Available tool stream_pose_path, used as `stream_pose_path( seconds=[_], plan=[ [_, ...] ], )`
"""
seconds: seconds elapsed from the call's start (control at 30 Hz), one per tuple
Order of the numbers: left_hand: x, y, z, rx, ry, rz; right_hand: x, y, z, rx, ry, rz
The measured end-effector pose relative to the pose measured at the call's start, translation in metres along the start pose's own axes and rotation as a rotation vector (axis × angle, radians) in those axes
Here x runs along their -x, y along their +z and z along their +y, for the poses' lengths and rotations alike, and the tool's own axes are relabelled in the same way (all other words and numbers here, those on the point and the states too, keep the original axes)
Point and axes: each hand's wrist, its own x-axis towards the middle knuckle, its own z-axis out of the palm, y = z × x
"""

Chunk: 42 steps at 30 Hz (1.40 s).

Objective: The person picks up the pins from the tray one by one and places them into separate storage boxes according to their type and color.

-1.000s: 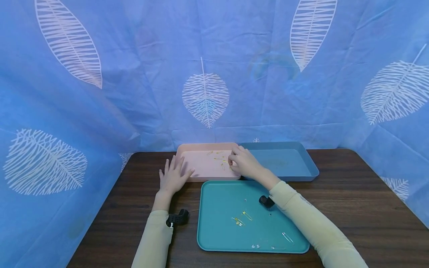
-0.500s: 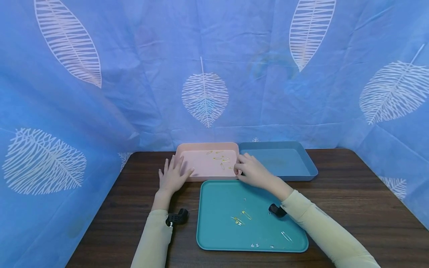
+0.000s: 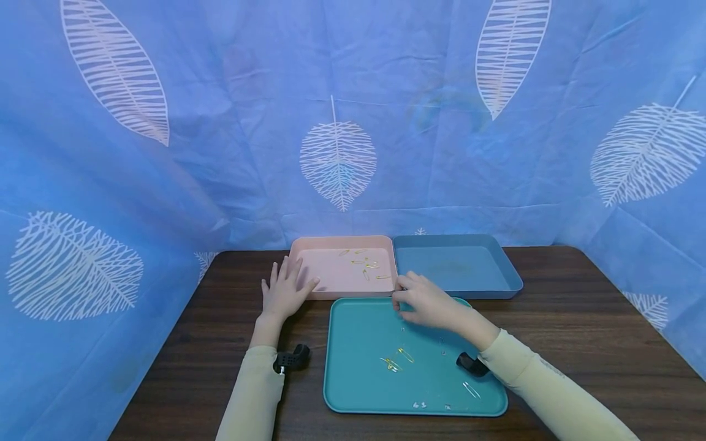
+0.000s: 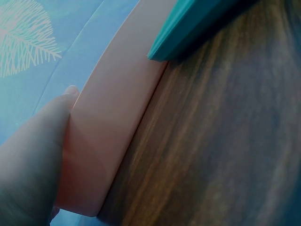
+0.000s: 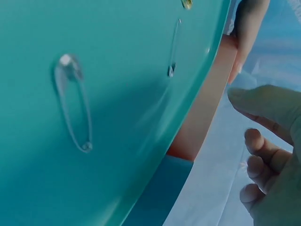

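My left hand (image 3: 284,294) rests at the left front corner of the pink tray (image 3: 322,294), fingers spread. In the left wrist view its thumb (image 4: 70,96) touches the tray's rim. My right hand (image 3: 427,301) hovers over the back edge of the teal tray (image 3: 353,395). Its fingers are loosely bent, and the right wrist view shows thumb and fingers apart with nothing between them. Gold safety pins (image 3: 383,277) lie scattered in the pink tray. On the teal tray are more gold safety pins (image 3: 406,355) and silver safety pins (image 5: 86,120).
A blue tray (image 3: 499,293) stands right of the pink one, touching or nearly so. Small clear or white bits (image 3: 420,405) lie near the teal tray's front edge. The dark wooden table (image 3: 573,318) extends on both sides, and a blue leaf-print cloth (image 3: 237,153) hangs behind.
My right hand has drawn back from above the pink tray to the teal tray's back edge. A gold safety pin near its fingers now lies uncovered in the pink tray. My left hand stays put.
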Motion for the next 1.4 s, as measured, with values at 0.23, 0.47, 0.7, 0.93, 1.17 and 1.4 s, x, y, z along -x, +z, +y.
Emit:
stream_pose_path(
  seconds=[0.23,0.47,0.7,0.93,1.17,1.4],
  plan=[
    [0.002,-0.003,0.002,0.013,-0.009,-0.020,0.010,0.000,-0.010,-0.055,-0.002,-0.165],
    [0.001,-0.003,0.002,0.007,-0.010,-0.015,0.015,0.004,-0.020,-0.074,-0.010,-0.264],
    [-0.001,0.000,0.001,-0.001,-0.011,-0.003,0.013,0.010,-0.030,-0.077,-0.050,-0.306],
    [0.000,-0.001,0.002,0.003,-0.009,-0.009,0.011,0.012,-0.035,-0.085,-0.054,-0.356],
    [0.000,-0.001,0.002,0.007,-0.010,-0.006,0.008,0.008,-0.037,-0.125,-0.006,-0.432],
    [-0.001,0.000,0.001,0.010,-0.007,-0.007,0.008,0.004,-0.036,-0.125,0.037,-0.501]
  ],
)
